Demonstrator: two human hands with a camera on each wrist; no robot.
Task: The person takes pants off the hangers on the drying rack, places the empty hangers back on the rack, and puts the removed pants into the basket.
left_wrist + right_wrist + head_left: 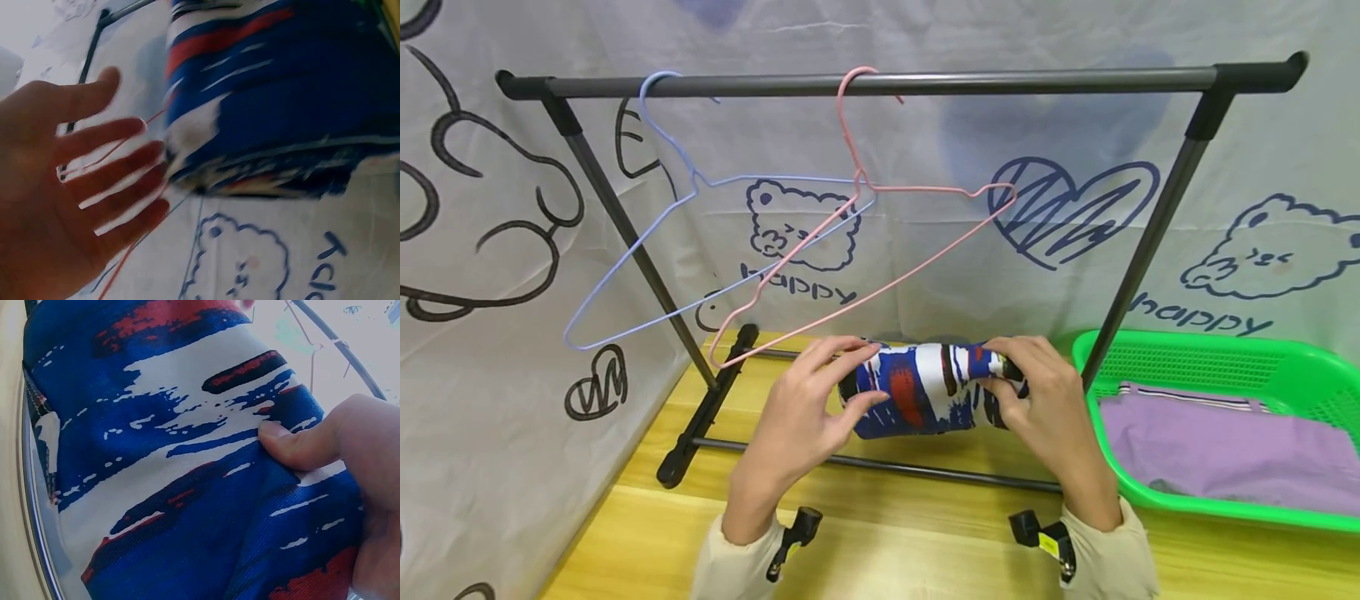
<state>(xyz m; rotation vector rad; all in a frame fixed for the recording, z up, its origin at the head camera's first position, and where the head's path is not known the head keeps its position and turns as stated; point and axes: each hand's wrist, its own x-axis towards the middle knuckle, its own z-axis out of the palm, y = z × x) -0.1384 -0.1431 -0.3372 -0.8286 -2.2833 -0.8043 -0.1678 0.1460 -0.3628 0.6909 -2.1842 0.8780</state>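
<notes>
A folded cloth (917, 387) printed in blue, white and red hangs above the wooden tabletop, under the rack's top bar. My right hand (1045, 400) pinches its right end; in the right wrist view the thumb (300, 444) presses on the printed face, and the other fingers are mostly hidden behind it. At the cloth's left end is my left hand (808, 408), thumb and index finger apart. The left wrist view has that hand's (81, 175) fingers spread and fairly straight, tips at the edge of the cloth (281, 94); whether they touch it I cannot tell.
A dark metal rack (970, 83) stands around the work, its lower bar (925, 472) near the tabletop. On it hang a blue hanger (617, 271) and a pink hanger (917, 268). To the right, a green basket (1232, 508) holds a folded purple garment (1225, 450).
</notes>
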